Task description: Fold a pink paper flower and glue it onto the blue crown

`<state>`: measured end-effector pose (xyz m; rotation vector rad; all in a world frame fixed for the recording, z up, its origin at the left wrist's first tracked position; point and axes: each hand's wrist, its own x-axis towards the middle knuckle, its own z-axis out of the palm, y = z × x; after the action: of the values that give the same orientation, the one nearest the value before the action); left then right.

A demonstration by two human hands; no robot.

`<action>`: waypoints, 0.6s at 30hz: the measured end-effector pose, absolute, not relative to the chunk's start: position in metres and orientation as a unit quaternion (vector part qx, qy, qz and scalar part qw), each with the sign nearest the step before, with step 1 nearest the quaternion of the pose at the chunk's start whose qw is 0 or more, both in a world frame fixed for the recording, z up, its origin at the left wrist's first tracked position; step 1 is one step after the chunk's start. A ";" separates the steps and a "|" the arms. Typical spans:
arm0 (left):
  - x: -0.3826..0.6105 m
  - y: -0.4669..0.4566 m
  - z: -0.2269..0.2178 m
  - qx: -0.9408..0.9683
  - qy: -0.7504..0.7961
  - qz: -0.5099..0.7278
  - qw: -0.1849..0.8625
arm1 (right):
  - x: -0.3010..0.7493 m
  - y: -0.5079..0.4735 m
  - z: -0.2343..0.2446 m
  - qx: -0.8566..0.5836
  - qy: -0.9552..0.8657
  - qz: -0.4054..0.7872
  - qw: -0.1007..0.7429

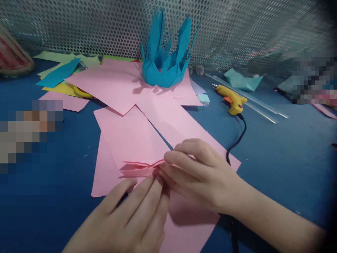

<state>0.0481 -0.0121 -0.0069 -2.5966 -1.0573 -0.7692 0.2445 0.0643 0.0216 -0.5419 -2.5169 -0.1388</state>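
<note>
Your right hand (pixel 202 172) pinches the right end of the folded pink paper (pixel 139 172), probably so that its layers do not open. Your left hand (pixel 134 214) brings fingertips to the near side of this paper, it seems for steadying it; I cannot tell if the thumb grips. The paper is above loose pink sheets (pixel 118 128), well apart from the back edge of the bench (pixel 284 175). Near that edge stands the blue paper crown (pixel 163 75), perhaps placed there to be out of your way.
</note>
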 end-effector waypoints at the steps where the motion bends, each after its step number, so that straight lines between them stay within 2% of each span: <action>1: 0.048 -0.011 -0.006 -0.885 -0.366 -0.263 0.119 | 0.244 0.066 0.020 -0.217 -0.931 -0.038 0.290; 5: 0.044 -0.008 -0.003 -0.884 -0.383 -0.238 0.126 | 0.242 0.069 0.017 -0.273 -0.903 0.060 0.326; 8: 0.042 -0.008 -0.003 -0.892 -0.379 -0.210 0.131 | 0.241 0.070 0.017 -0.298 -0.890 0.120 0.323; 13: 0.045 -0.008 -0.007 -0.880 -0.385 -0.245 0.134 | 0.241 0.069 0.017 -0.324 -0.882 0.129 0.319; 17: 0.045 -0.008 -0.005 -0.896 -0.369 -0.206 0.132 | 0.241 0.067 0.017 -0.334 -0.880 0.120 0.314; 18: 0.044 -0.008 -0.004 -0.883 -0.382 -0.235 0.139 | 0.241 0.067 0.017 -0.337 -0.881 0.119 0.310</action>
<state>0.0445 -0.0077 -0.0036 -2.5524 -1.1039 -0.6807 0.2408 0.0671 0.0170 -0.8893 -2.3263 0.3134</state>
